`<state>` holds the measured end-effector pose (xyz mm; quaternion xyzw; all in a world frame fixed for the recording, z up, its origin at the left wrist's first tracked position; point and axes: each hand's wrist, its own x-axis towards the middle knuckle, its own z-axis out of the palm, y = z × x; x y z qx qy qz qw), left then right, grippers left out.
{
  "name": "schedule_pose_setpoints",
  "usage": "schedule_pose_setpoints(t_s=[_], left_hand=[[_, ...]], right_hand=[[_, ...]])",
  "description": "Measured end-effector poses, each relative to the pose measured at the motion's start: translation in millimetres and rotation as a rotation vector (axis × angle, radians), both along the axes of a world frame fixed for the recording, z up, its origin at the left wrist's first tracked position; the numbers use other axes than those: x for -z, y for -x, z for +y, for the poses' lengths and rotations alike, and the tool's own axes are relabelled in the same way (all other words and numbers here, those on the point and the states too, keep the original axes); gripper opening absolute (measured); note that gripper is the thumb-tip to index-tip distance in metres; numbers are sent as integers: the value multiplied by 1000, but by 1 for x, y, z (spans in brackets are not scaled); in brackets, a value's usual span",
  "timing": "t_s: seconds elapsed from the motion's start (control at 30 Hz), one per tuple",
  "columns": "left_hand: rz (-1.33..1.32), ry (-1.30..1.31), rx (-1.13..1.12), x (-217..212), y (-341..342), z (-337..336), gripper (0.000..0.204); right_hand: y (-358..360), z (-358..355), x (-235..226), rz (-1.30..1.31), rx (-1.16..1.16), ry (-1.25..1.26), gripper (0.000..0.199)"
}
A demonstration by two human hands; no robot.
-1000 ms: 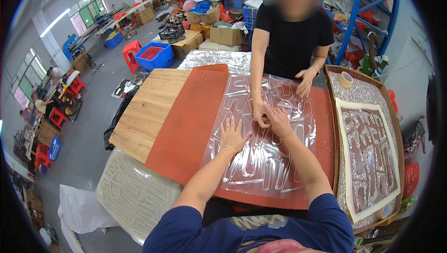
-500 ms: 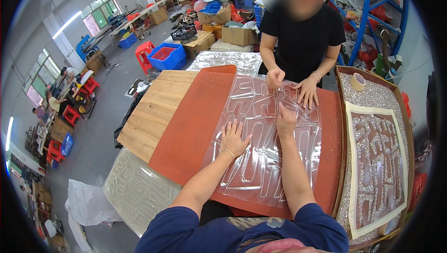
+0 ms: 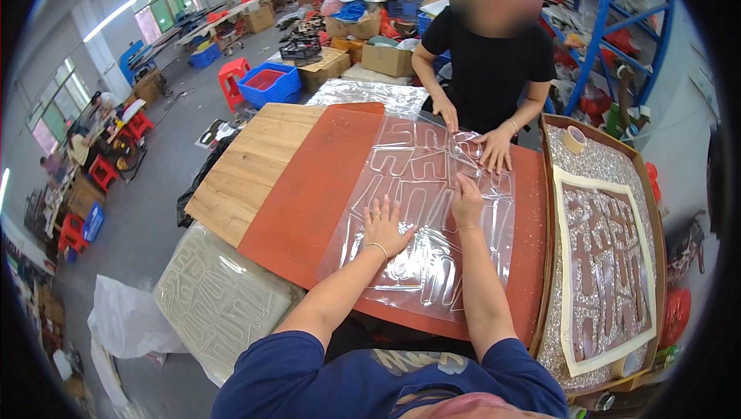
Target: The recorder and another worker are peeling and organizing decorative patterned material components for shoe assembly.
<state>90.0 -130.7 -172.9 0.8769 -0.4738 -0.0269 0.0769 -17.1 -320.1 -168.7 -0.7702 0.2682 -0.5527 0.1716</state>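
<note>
I have both hands flat on the clear plastic sheet [image 3: 421, 218], which lies over the red mat [image 3: 309, 195] on the counter [image 3: 247, 164]. My left hand [image 3: 384, 226] is spread wide, palm down, near the sheet's middle, gripping nothing. My right hand [image 3: 467, 199] is also open and pressing, fingers pointing away from me, just beyond the left and closer to the far edge. Neither hand closes on anything; both only bear on the film.

The sheet carries raised outlines of letter-like shapes and shows ripples and glare toward its near edge, so I judge it is not fully seated there. A co-worker's hands [image 3: 494, 149] press the far end of the same sheet, one just beside my right.

To do this step well, I judge that pressure should stay flat and even, working from the centre outward so trapped air and wrinkles move to the edges rather than fold. Fingertips alone could crease the film. I should keep my strokes coordinated with the co-worker's so the sheet does not drag sideways off the mat.

To my right sits a wooden tray [image 3: 546, 211] of glittery granules with a pale stencil [image 3: 567, 265] and a tape roll [image 3: 573, 139], untouched.
</note>
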Motion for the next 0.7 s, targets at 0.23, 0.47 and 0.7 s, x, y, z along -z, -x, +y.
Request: schedule_pose_setpoints(t_s=[0.23,0.47,0.7], left_hand=[[41,108,100,4,11,8,77],[2049,779,837,-137,77,66,45],[1732,956,1782,-269,89,118,69]], right_hand=[[-5,-9,19,251,-63,-117,52],[-35,-3,19,558,112,292,55],[-46,-46,27,715,166,348,28]])
